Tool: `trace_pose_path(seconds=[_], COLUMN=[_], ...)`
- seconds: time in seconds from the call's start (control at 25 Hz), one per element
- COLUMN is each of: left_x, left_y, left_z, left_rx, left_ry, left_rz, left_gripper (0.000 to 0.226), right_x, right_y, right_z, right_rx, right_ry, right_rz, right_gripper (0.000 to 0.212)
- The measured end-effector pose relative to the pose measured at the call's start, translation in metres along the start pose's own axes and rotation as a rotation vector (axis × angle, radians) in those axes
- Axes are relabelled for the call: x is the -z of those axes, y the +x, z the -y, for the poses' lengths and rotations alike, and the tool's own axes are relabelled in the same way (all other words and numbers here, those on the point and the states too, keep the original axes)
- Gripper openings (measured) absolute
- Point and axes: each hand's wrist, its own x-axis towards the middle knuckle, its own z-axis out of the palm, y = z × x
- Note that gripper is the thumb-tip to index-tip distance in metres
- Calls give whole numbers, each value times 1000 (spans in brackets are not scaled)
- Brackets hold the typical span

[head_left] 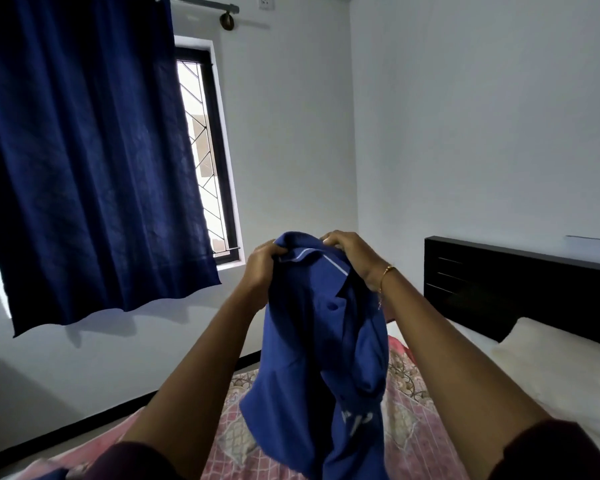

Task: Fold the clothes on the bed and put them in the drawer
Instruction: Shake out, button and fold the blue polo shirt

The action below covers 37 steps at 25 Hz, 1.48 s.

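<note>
Hanging in the air between two raised arms, a blue polo shirt [317, 344] is held up by its collar above the bed [414, 431], its body drooping in loose folds down toward the patterned pink bedspread without lying flat on it. The left hand [262, 263] grips the collar's left side, fingers curled tight into the cloth, while the right hand [349, 252] pinches the collar's right side from above, knuckles bent over the fabric; a thin gold bracelet [386, 274] circles the right wrist. A white stripe runs along the collar edge between the two hands, and pale lettering shows low on the shirt, too creased to read. Dark maroon sleeves [561, 452] cover the upper arms at the bottom of the view. To the right, a white pillow [561, 355] rests against a black headboard [520, 289]. On the left wall, a dark blue curtain [84, 161] hangs over most of a window [205, 147], leaving a bright strip with a metal grille uncovered at its right side.
</note>
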Motion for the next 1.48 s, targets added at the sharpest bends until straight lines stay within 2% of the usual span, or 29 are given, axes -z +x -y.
trace_pose_path(seconds=[0.04,0.12,0.2,0.28,0.36,0.44,0.56,0.64,0.72,0.84,0.88,0.92,1.0,1.08,1.2,1.4,1.48], left_x=[0,3,11,23,36,53,80,92,92,75,74,75,89,104,106,106,112], left_y=[-2,-5,-5,-3,-1,4,15,21,24,11,7,4,13,27,39,47,50], left_z=[-3,-6,-11,-12,-6,7,33,55,78,96,99,98,100,100,93,85,79], left_rx=[60,139,150,159,182,208,183,173,111,-46,-110,-184,-276,-231,-170,-149,-131], left_ry=[-82,-205,-332,-377,-294,-175,173,436,552,339,304,362,766,1111,1215,1024,916], left_rz=[-45,-103,-128,-119,-82,-37,30,67,-54,-340,-357,-319,-210,-242,-345,-358,-363], left_gripper=[19,20,21,21,23,21,15,25,28,19,17,26,39,31,36,35,35], right_x=[-2,-5,-6,-4,0,4,-1,-13,-30,-48,-47,-45,-35,-26,-19,-17,-17], right_y=[-4,-17,-32,-45,-46,-38,-20,-8,7,27,34,40,45,48,49,41,36], right_z=[-2,-11,-27,-47,-65,-71,-60,-49,-37,-25,-25,-28,-37,-54,-81,-99,-115], right_rx=[-23,-67,-171,-279,-338,-319,-220,-176,-117,-57,-49,-51,-60,-96,-218,-411,-454], right_ry=[18,-146,-330,-260,-55,1,-23,22,18,-6,-52,-123,-284,-441,-533,-480,-297], right_rz=[43,140,231,224,97,-28,-135,-179,-184,-217,-239,-253,-256,-163,58,392,498], right_gripper=[24,17,20,24,30,28,10,14,20,23,21,18,12,6,35,68,90])
